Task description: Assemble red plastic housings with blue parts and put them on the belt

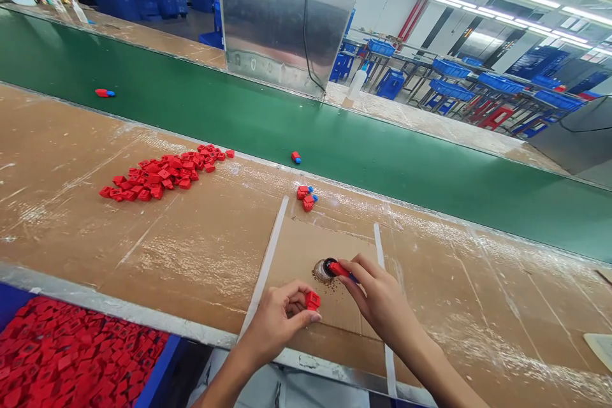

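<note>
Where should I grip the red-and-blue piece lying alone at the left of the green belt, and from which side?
Probably best: pinch the red-and-blue piece by its red body, from above, fingers across its long sides. It lies flat on the green belt, blue tip pointing right, nothing crowding either side.

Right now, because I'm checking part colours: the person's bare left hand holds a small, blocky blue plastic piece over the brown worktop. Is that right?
The colour is wrong: the head view shows the left hand holding a small, blocky red plastic piece over the brown worktop.
</note>
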A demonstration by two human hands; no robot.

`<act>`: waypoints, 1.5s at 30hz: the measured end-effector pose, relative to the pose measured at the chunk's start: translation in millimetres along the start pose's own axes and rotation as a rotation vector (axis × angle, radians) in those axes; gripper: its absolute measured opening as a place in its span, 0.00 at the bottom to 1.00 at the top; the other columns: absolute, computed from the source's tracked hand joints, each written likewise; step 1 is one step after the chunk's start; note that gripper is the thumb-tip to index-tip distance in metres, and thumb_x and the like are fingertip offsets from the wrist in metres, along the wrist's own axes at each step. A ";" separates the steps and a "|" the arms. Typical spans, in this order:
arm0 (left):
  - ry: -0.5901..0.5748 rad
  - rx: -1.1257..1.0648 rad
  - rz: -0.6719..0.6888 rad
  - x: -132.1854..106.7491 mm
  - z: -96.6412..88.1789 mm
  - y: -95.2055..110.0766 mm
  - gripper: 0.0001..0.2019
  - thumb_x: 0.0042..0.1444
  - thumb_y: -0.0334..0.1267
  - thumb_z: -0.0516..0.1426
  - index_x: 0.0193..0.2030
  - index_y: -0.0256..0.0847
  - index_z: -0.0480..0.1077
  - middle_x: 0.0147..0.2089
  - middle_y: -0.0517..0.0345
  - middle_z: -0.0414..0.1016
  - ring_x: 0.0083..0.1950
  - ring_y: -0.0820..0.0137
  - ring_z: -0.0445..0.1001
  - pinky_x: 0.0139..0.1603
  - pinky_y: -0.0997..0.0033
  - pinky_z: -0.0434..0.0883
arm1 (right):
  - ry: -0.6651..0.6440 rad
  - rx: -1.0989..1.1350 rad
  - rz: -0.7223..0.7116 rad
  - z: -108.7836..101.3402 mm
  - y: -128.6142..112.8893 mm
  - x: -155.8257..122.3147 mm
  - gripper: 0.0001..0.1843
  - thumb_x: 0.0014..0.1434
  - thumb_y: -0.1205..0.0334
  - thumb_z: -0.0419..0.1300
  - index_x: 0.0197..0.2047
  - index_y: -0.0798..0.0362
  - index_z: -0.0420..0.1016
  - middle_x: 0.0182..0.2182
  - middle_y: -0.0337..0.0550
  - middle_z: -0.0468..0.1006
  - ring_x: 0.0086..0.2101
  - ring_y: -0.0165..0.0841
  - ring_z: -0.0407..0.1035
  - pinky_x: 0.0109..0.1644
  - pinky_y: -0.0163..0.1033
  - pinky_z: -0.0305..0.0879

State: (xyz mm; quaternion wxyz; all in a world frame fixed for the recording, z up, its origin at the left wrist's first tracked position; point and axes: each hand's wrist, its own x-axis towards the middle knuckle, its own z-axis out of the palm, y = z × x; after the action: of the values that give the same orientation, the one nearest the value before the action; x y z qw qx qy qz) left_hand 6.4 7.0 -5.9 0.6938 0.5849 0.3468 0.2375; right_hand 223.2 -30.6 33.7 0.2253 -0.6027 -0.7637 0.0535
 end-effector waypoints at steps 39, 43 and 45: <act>-0.073 -0.185 -0.075 -1.2 1.9 -2.1 0.11 0.53 0.35 0.63 0.44 0.36 0.74 0.31 0.59 0.75 0.31 0.74 0.69 0.33 0.76 0.64 | 0.053 0.349 0.070 8.8 -43.9 -32.5 0.11 0.69 0.65 0.54 0.52 0.51 0.71 0.40 0.48 0.74 0.38 0.35 0.72 0.40 0.37 0.71; -0.076 -0.160 -0.082 -1.8 1.3 -0.5 0.10 0.53 0.35 0.62 0.42 0.36 0.74 0.29 0.61 0.74 0.29 0.74 0.68 0.31 0.76 0.65 | 0.008 0.346 0.067 10.6 -46.6 -32.5 0.09 0.70 0.65 0.52 0.49 0.51 0.71 0.38 0.47 0.73 0.35 0.34 0.71 0.38 0.36 0.70; -0.094 -0.137 -0.093 -2.3 0.9 -0.1 0.09 0.54 0.35 0.60 0.42 0.37 0.74 0.28 0.61 0.73 0.28 0.74 0.68 0.30 0.77 0.66 | -0.019 0.343 0.075 14.1 -47.7 -34.1 0.11 0.70 0.65 0.49 0.49 0.51 0.72 0.37 0.46 0.72 0.35 0.34 0.71 0.38 0.36 0.70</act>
State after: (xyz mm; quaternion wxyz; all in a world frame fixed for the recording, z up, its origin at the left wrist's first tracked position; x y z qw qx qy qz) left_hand 5.6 4.6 -5.5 0.7579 0.5298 0.3237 0.2004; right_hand 180.5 -73.0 28.5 0.3155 -0.5828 -0.7225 0.1968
